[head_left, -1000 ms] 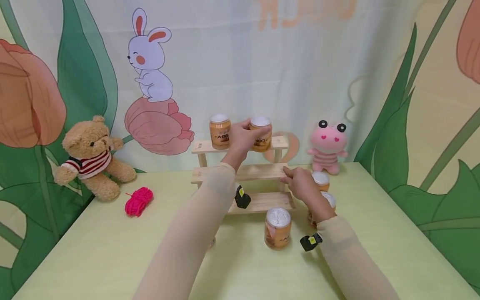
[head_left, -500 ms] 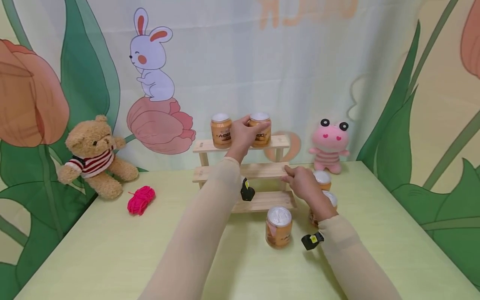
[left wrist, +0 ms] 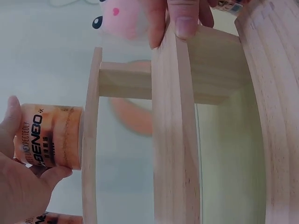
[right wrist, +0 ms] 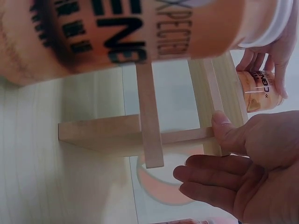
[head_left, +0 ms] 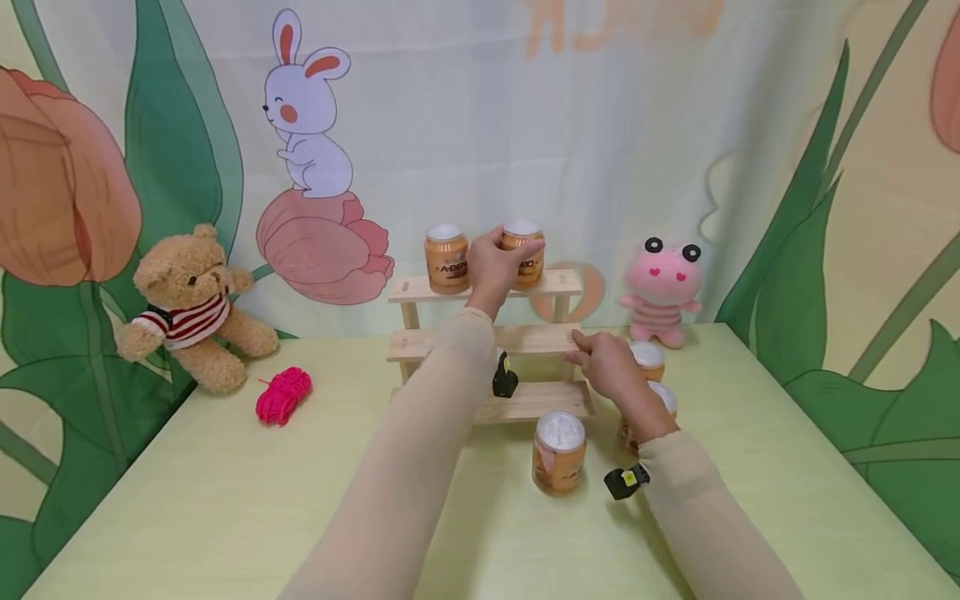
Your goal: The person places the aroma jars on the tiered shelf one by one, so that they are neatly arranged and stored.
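**Left hand grips a can on the top shelf; right hand steadies the rack**

The left hand is curled round an orange can with a white lid, which stands on the top step of a small wooden rack at the back of the desk. In the left wrist view the can's label reads "BENBO" in dark letters, with a line of smaller print beside it that is too small to make out in full. A second orange can stands just beside it on the same step, to the left, apart from the hand.

The right hand rests with relaxed, nearly straight fingers against the right end of the rack's middle step; in the right wrist view its thumb presses on the edge of the wood. It grips nothing.

In front of the rack a third can stands on the desk. Two more cans stand to the right, partly hidden by the right hand. A teddy bear in a striped shirt sits at the left, a ball of pink yarn near it, and a pink plush frog at the right of the rack.
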Motion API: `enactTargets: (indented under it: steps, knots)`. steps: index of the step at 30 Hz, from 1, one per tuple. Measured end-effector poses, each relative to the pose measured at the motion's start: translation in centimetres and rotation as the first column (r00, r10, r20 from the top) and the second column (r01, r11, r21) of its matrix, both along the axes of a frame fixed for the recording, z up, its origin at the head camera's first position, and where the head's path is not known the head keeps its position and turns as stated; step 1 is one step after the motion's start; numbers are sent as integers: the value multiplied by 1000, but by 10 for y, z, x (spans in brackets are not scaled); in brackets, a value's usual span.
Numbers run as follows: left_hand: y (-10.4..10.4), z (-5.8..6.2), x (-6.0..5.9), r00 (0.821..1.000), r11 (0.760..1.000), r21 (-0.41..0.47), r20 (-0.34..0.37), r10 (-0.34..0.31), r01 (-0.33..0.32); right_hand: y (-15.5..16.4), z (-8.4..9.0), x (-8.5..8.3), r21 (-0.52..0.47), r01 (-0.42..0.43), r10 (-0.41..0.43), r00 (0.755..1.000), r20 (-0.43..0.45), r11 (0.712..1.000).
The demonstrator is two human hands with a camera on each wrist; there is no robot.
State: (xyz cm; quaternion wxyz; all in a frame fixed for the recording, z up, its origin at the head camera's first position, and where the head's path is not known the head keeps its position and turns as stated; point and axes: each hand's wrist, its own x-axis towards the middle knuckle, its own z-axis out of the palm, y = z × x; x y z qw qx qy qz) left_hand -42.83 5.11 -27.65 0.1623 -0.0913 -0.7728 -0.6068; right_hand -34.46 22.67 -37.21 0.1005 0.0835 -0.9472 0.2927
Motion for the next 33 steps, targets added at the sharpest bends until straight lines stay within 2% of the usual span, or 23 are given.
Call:
enactTargets:
  steps: [6, 13, 15, 20, 25, 28, 30, 33]
  knots:
    - [-4, -1, 1, 997, 995, -83, -55, 48, -53, -2, 0, 0, -8, -15, 15, 1000, 14, 1000]
    - [-14, 0, 6, 998, 993, -95, 9, 67, -65, -5, 3, 0, -6, -15, 15, 1000, 16, 1000]
    - [-17, 1, 10, 998, 991, -119, 3, 64, -63, -5, 5, 0, -1, -13, 13, 1000, 12, 1000]
    - [-25, 6, 20, 1000, 983, -181, -26, 7, -12, -4, 6, 0, 10, -4, 4, 1000, 4, 1000]
    - [-37, 9, 34, 997, 984, -161, 8, -79, 80, -2, 4, -1, 3, -9, 9, 1000, -12, 1000]
    - [-47, 13, 47, 990, 978, -155, 28, -137, 140, -1, 3, -1, 2, -6, 6, 1000, -10, 1000]
    - [-55, 17, 56, 984, 966, -188, 32, -173, 176, -1, 3, -1, -4, -8, 8, 1000, 3, 1000]
    - [-70, 21, 70, 972, 934, -270, 47, -228, 232, 0, 3, 0, 2, -11, 11, 1000, 1, 1000]
